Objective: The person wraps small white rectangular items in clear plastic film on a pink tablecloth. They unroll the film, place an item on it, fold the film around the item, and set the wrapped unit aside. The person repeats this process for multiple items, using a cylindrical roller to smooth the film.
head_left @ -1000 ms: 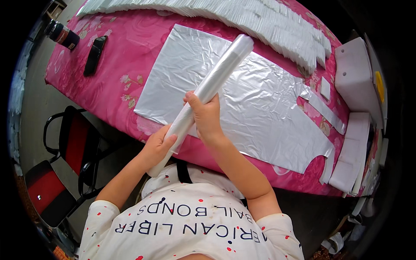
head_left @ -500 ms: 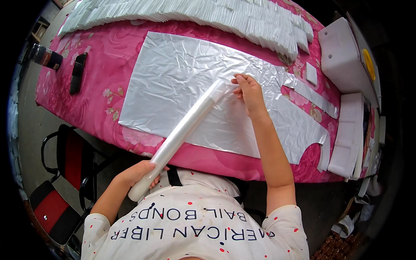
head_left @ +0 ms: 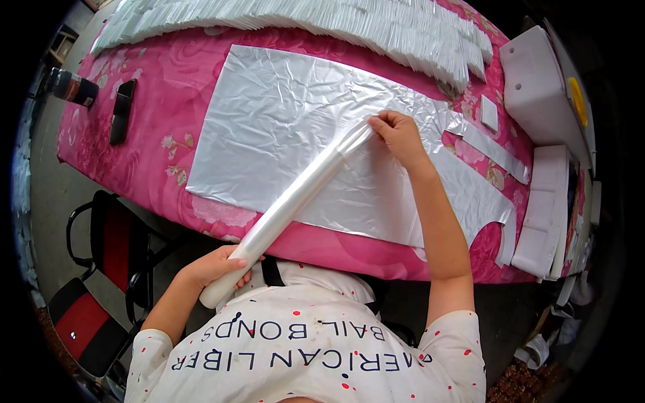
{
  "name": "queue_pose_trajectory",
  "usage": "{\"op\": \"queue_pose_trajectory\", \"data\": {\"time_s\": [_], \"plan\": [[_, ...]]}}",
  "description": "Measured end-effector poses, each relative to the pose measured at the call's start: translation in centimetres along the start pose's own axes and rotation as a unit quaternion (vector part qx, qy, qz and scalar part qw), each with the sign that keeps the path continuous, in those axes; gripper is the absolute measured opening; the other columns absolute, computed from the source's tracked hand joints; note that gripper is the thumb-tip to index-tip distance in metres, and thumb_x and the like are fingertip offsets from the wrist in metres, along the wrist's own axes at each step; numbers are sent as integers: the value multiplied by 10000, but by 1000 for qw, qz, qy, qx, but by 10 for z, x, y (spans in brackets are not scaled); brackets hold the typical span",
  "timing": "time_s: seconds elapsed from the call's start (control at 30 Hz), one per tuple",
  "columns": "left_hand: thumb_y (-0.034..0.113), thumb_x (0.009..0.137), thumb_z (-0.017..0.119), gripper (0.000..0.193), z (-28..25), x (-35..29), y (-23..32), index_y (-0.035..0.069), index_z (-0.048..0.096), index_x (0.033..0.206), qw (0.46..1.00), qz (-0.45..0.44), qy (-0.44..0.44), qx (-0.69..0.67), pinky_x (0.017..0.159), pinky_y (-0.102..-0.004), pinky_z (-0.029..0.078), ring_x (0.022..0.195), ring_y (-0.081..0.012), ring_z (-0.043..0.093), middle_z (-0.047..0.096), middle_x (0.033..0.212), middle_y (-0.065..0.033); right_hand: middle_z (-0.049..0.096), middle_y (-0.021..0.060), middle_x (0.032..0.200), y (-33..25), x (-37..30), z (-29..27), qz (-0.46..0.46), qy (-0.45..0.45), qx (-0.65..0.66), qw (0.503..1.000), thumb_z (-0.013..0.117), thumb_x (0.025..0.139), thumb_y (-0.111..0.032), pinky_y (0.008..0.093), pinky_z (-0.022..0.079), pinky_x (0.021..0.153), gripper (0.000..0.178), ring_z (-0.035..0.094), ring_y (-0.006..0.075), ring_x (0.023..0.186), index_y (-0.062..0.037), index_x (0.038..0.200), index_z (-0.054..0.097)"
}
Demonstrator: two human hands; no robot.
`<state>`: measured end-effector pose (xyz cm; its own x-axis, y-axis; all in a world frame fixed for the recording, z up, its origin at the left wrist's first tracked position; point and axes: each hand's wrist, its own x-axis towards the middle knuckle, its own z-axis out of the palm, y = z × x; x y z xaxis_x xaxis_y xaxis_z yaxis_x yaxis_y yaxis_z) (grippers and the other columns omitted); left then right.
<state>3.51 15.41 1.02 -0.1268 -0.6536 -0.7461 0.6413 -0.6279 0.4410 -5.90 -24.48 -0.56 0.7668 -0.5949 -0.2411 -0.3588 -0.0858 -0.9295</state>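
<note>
A long roll of clear plastic film [head_left: 290, 209] slants from my lap up over the table. Its near end is gripped by my left hand [head_left: 222, 269], fingers wrapped round it. At the far end my right hand [head_left: 398, 136] pinches the film, which is drawn to a point between thumb and fingers. Under the roll, a silvery plastic sheet [head_left: 252, 127] lies flat and creased; towards the right it narrows, with cut-out curves and strap-like strips [head_left: 494, 154].
Rows of folded white plastic packets [head_left: 322, 27] line the table's far side. The pink floral tablecloth [head_left: 151, 151] bears a black phone-like object [head_left: 121, 111], a dark jar [head_left: 72, 88] and a small white box [head_left: 488, 113]. White foam boxes [head_left: 534, 84] stand at right; red-black chairs [head_left: 87, 326] at left.
My right hand has closed on the far end of the film and pulled it slightly outward to the right. My left hand keeps its hold on the near end.
</note>
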Motion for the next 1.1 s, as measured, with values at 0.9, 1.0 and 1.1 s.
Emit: {"op": "queue_pose_trajectory", "data": {"time_s": [0.9, 1.0, 1.1], "plan": [[195, 749, 642, 446, 66, 108, 97, 5, 527, 1136, 333, 573, 10, 749, 950, -395, 419, 1043, -256, 539, 555, 1130, -113, 572, -2, 648, 13, 30, -45, -71, 101, -93, 988, 627, 828, -166, 218, 395, 526, 180, 470, 59, 551, 12, 845, 642], [420, 797, 554, 658, 66, 110, 84, -18, 416, 1269, 418, 460, -49, 782, 1070, -404, 263, 1282, -267, 345, 372, 1368, -166, 575, -1, 660, 12, 32, -48, -61, 86, -94, 990, 624, 831, -166, 217, 398, 527, 181, 473, 59, 558, 12, 862, 639], [551, 798, 482, 781, 63, 111, 76, -25, 370, 1315, 440, 424, -58, 789, 1093, -422, 204, 1339, -282, 268, 298, 1427, -178, 593, 16, 747, 15, 33, -53, -7, 94, -34, 995, 618, 834, -166, 227, 425, 555, 202, 506, 71, 596, 3, 945, 623]]}}
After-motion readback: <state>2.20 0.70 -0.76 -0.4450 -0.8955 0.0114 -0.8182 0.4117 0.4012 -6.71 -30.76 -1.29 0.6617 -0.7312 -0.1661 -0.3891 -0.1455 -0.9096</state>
